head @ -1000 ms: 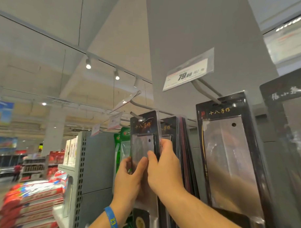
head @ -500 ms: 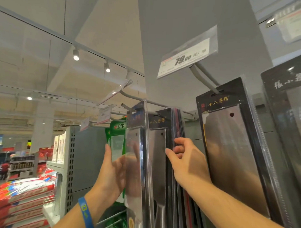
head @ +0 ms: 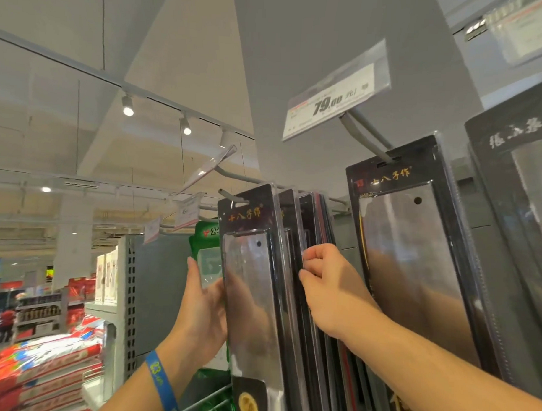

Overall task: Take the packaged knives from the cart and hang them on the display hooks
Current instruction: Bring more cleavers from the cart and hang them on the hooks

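Store aisle (head: pixel 38 320) blurred; knife pack (head: pixel 254 281) partly hides left hand (head: pixel 204 307).

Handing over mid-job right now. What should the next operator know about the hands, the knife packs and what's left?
Left hand: open, flat against the left edge of the front knife pack.
Right hand: fingers curled on the edges of the rear packs.
Done: the front knife pack's slot sits on the hook near its tip.
Left: probably slide it back, then release. The cart is out of view, so remaining stock is unknown.
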The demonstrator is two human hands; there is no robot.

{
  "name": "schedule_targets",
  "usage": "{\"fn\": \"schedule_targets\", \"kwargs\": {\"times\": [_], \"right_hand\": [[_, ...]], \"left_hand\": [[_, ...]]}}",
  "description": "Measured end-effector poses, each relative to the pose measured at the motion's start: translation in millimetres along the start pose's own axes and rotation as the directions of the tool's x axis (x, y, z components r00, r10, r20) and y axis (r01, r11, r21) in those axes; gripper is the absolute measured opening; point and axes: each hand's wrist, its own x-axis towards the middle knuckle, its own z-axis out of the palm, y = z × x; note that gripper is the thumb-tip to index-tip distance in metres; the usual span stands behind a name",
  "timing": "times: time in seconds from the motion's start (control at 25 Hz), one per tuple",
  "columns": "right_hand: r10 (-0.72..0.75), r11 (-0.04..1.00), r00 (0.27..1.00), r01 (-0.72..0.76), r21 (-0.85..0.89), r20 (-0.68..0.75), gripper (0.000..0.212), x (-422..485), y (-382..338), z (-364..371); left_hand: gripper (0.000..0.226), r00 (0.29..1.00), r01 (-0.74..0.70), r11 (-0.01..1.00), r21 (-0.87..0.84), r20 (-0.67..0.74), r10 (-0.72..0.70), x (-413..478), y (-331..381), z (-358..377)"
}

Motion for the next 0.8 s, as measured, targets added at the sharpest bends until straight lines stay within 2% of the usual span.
{"fn": "schedule_targets", "kwargs": {"times": [0.24, 0.56, 0.8], "right_hand": [[-0.038, 0.998, 0.997, 0.034, 0.053, 0.064, 0.019, -3.1, 0.4, -1.3], [-0.099, 0.993, 0.989, 0.105, -0.051, 0.113, 0.012, -9.0, 4.2, -14.8], [-0.092, 0.995, 0.98, 0.095, -0.012, 0.175, 0.042, -1.2, -4.6, -10.7]], "left_hand": [[0.099, 0.994, -0.05, 0.997, -0.062, 0.092, 0.055, -1.3, 2.1, -13.0], [0.098, 0.986, -0.043, 0.999, -0.02, 0.16, 0.046, 2.3, 5.0, -14.0], [0.101, 0.996, -0.023, 1.0, 0.004, 0.083, 0.022, 12.1, 7.1, -1.2]]}}
